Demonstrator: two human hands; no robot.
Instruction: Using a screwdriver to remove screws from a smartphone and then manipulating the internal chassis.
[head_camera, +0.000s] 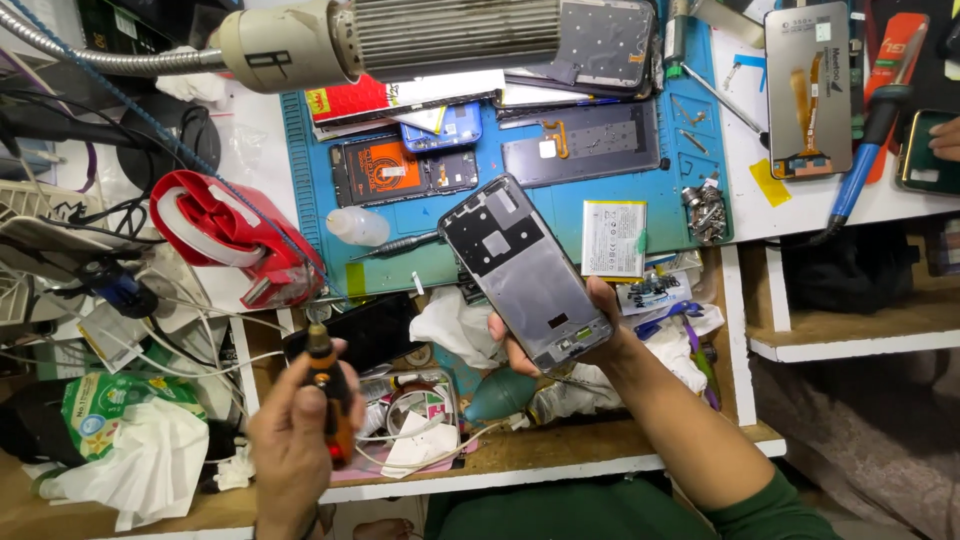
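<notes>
The phone frame (524, 272) sits in the right hand (560, 335) above the near edge of the work mat (570, 215), with a battery (613, 238) just to its right on the mat. A tape dispenser (235, 238) stands left of the mat, a squeeze bottle (357, 226) between them. The left hand (295, 435) holds a screwdriver (330, 395) nearer, over the surface (560, 450).

Right hand (560, 335) holds bare phone frame (522, 270) tilted above blue mat (690, 150). Left hand (295, 440) grips orange-black screwdriver (328, 395) upright. Phone battery (613, 238) lies just beside frame.
</notes>
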